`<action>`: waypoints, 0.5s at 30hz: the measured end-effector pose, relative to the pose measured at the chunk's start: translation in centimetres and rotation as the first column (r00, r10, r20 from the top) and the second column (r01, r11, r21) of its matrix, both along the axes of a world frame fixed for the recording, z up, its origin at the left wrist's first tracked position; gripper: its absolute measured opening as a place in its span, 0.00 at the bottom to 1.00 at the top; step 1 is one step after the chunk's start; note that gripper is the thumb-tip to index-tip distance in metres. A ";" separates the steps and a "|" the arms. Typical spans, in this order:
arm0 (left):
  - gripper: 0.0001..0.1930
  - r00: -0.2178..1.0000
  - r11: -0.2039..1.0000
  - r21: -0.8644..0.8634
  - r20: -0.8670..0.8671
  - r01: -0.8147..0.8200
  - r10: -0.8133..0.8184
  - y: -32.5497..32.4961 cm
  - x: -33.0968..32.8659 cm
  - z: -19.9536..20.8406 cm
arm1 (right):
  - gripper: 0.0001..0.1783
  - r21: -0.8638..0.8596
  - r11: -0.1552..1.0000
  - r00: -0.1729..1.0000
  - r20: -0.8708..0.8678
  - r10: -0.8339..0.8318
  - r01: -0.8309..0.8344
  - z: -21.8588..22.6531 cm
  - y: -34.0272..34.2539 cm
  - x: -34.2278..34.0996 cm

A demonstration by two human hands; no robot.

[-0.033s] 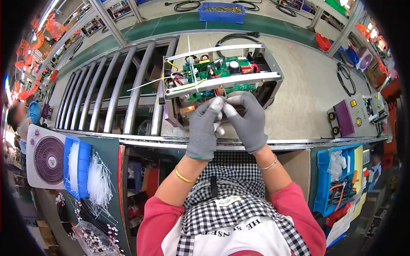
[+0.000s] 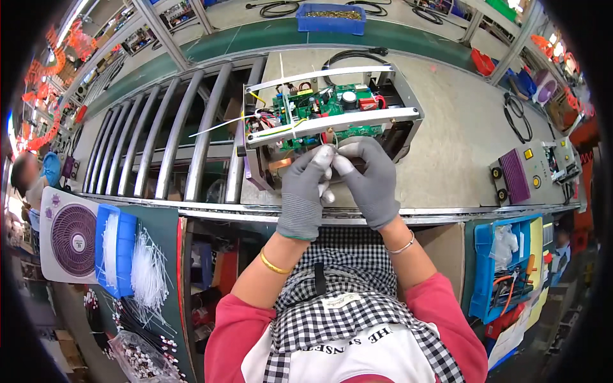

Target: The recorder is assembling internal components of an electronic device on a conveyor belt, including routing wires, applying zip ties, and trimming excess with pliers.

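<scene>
In front of me stands an open metal-framed machine point(image 2: 408, 96) with green circuit boards point(image 2: 332, 105) and bundled wires inside. Two pale bars run across its top, and a long white cable tie point(image 2: 220, 126) sticks out to its left. My left hand point(image 2: 304, 191), in a grey glove, is closed in a pinch at the machine's near side. Facing it, my right hand point(image 2: 372, 182), gloved alike, pinches with thumb and forefinger. The fingertips nearly meet just below the near bar. Whatever thin piece lies between them is too small and covered to name.
Metal rollers point(image 2: 171, 137) lie left of the machine. A black coiled cable point(image 2: 357, 56) rests behind it. On the right stands another unit with a purple panel point(image 2: 514, 175). Lower left are a blue bin point(image 2: 117, 249) and loose white cable ties point(image 2: 150, 271); lower right, a blue tool tray point(image 2: 482, 274).
</scene>
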State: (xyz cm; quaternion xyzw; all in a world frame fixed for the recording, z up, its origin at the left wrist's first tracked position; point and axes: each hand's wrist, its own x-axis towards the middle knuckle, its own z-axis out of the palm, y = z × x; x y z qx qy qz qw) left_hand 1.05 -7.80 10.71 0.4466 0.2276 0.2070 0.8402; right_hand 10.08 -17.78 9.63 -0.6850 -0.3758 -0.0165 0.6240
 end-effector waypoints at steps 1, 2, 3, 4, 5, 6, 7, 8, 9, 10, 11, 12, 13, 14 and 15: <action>0.15 0.999 1.000 0.009 -0.039 -0.017 0.017 0.1 -0.1 0.0 | 0.07 0.027 1.000 1.000 0.012 -0.014 0.014 0.1 0.0 0.1; 0.15 1.000 1.000 0.008 -0.018 0.017 -0.017 0.2 -0.2 0.0 | 0.07 0.008 1.000 0.996 0.084 -0.008 0.007 0.2 -0.1 0.3; 0.15 0.998 0.970 0.242 -0.058 -0.018 0.033 0.2 -0.4 0.0 | 0.07 -0.036 0.999 0.988 0.154 0.010 -0.005 0.2 -0.3 0.5; 0.16 0.989 0.878 0.475 -0.093 -0.056 0.113 0.3 -0.5 -0.1 | 0.07 -0.008 1.000 0.989 0.149 -0.010 0.011 0.3 -0.4 0.8; 0.14 0.966 0.701 0.710 -0.133 -0.063 0.221 0.5 -0.4 -0.2 | 0.07 -0.035 0.999 0.977 0.212 0.026 -0.019 0.3 -0.5 1.1; 0.14 0.978 0.694 0.717 -0.093 -0.064 0.187 0.7 -0.4 -0.2 | 0.07 -0.093 0.994 0.963 0.259 0.073 -0.051 0.3 -0.7 1.3; 0.13 0.964 0.511 0.850 -0.014 -0.128 0.266 1.0 -0.3 -0.3 | 0.07 -0.059 0.998 0.962 0.268 0.052 -0.037 0.3 -0.8 1.3; 0.13 0.936 0.299 0.936 0.077 -0.186 0.343 1.2 -0.2 -0.4 | 0.07 -0.080 0.995 0.957 0.277 0.082 -0.062 0.3 -1.0 1.4; 0.14 0.910 0.222 0.963 0.053 -0.156 0.412 1.4 0.0 -0.5 | 0.08 -0.130 0.986 0.951 0.279 0.135 -0.101 0.4 -1.1 1.4; 0.14 0.918 0.219 0.963 0.058 -0.154 0.393 1.6 0.0 -0.6 | 0.08 -0.098 0.991 0.952 0.286 0.112 -0.087 0.5 -1.2 1.5; 0.16 0.905 0.202 0.975 -0.003 -0.091 0.425 1.9 0.0 -0.8 | 0.08 -0.134 0.985 0.923 0.352 0.152 -0.111 0.6 -1.4 1.6; 0.18 0.870 0.182 0.983 -0.069 -0.025 0.487 2.1 -0.1 -1.0 | 0.09 -0.192 0.971 0.889 0.408 0.209 -0.141 0.7 -1.5 1.7; 0.18 0.888 0.186 0.982 -0.063 -0.025 0.455 2.1 0.0 -1.4 | 0.09 -0.172 0.977 0.890 0.414 0.191 -0.129 0.9 -1.6 1.9; 0.19 0.885 0.153 0.987 -0.028 -0.049 0.464 2.1 -0.1 -1.8 | 0.09 -0.184 0.977 0.835 0.516 0.192 -0.110 1.1 -1.6 2.3; 0.20 0.871 0.099 0.991 0.034 -0.094 0.491 2.2 -0.1 -2.4 | 0.09 -0.224 0.971 0.769 0.604 0.209 -0.088 1.2 -1.6 2.6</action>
